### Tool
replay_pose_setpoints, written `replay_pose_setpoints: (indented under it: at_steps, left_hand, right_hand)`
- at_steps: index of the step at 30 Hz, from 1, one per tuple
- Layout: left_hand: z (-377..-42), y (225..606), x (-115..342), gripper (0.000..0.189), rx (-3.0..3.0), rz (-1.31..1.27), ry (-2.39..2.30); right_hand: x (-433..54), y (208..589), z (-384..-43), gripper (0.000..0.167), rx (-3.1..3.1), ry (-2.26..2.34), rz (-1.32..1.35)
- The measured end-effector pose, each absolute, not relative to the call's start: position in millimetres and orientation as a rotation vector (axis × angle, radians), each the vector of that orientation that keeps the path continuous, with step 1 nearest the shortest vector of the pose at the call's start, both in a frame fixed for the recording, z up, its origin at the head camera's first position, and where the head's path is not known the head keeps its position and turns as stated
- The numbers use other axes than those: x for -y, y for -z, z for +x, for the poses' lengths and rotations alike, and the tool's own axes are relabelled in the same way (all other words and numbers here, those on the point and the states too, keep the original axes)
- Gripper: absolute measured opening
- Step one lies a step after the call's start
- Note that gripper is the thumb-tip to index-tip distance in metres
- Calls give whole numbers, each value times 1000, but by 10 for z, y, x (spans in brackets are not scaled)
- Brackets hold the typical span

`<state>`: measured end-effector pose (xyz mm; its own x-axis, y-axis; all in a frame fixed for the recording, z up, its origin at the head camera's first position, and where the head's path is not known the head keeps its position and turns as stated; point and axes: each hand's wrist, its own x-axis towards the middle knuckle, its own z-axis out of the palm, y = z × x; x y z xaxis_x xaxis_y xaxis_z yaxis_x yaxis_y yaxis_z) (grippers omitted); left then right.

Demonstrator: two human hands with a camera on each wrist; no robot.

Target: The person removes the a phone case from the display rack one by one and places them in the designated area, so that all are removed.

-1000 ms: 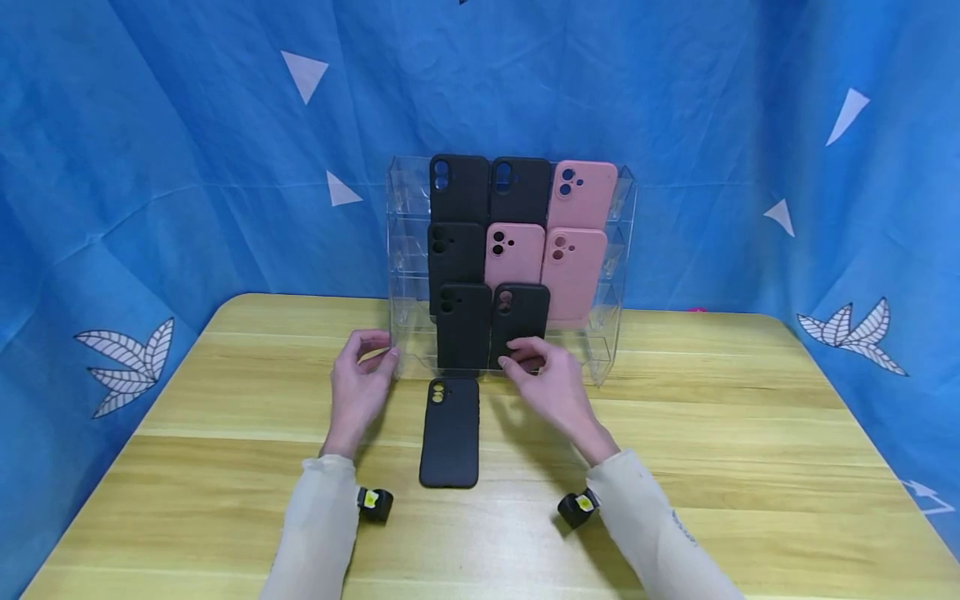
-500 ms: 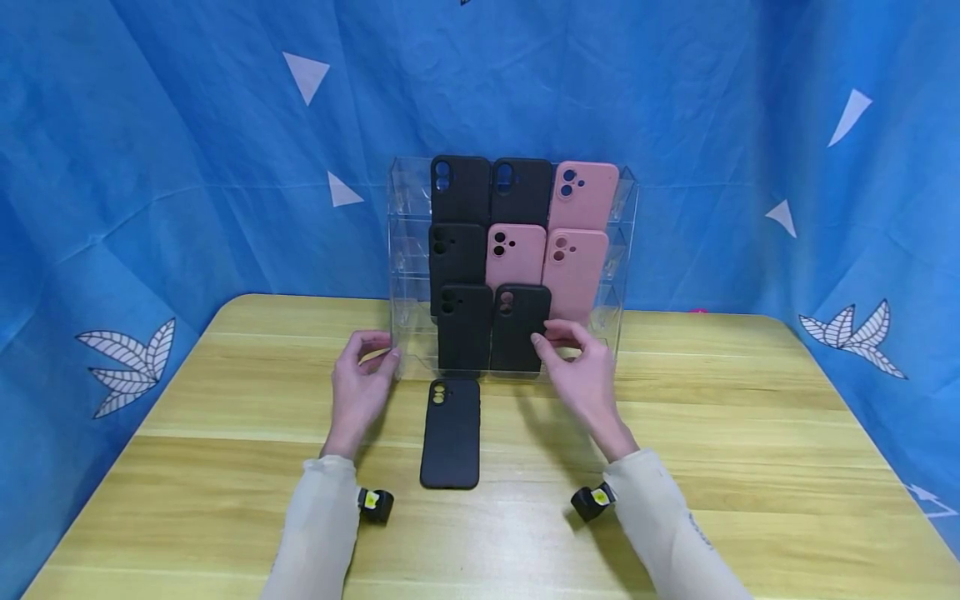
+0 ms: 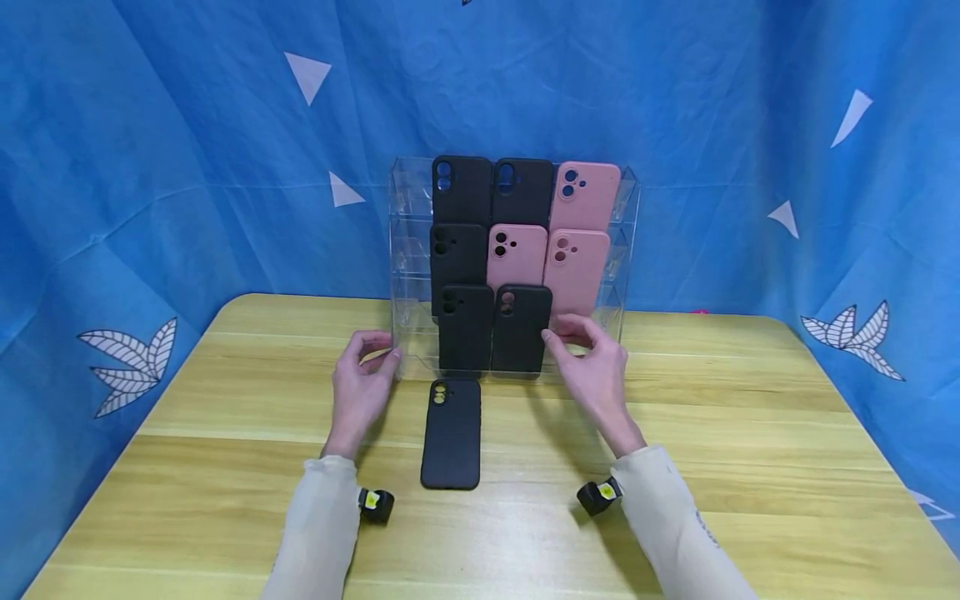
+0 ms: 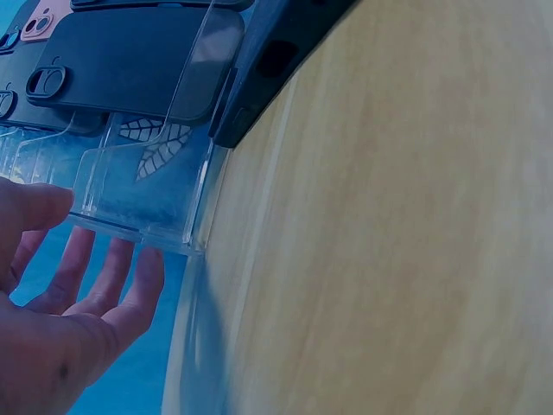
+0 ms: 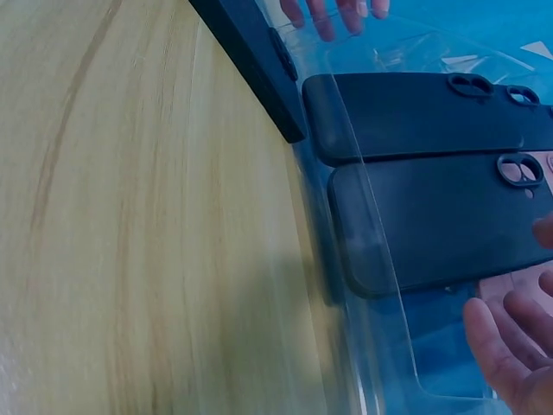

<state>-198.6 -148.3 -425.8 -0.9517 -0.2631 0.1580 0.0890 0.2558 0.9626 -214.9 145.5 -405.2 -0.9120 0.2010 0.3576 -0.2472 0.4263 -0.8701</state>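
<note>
A clear acrylic display rack (image 3: 414, 333) stands on the table, with black and pink phone cases in stepped rows. My left hand (image 3: 362, 383) holds the rack's left side edge, thumb in front and fingers beyond it in the left wrist view. My right hand (image 3: 592, 367) is at the right edge of the lower right black phone case (image 3: 521, 333). Its thumb tip meets that edge in the head view, and its fingers are loosely bent. Beside that case stands another black phone case (image 3: 465, 329). One black phone case (image 3: 452, 437) lies flat on the table before the rack.
Behind the row in front are pink phone cases (image 3: 577, 267) and a black phone case (image 3: 457, 258). A blue patterned cloth (image 3: 712, 167) hangs behind the wooden table (image 3: 750, 467). Black wrist cameras are strapped to both sleeves.
My right hand has moved right, from the lower front of the lower right black phone case to its right edge. The left hand stays on the rack.
</note>
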Motion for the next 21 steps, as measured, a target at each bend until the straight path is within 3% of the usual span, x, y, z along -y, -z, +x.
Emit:
replay_pose_setpoints:
  at_steps: [11,21]
  left_hand:
    - [-1995,4268,1494,25,2242,148,1745]
    - [-1990,4277,1496,25,2246,157,1757]
  right_hand:
    - [-1422,4062,-2219,37,2319,-1493,52]
    - [-1363,4070,-2231,34,2389,-1521,-53]
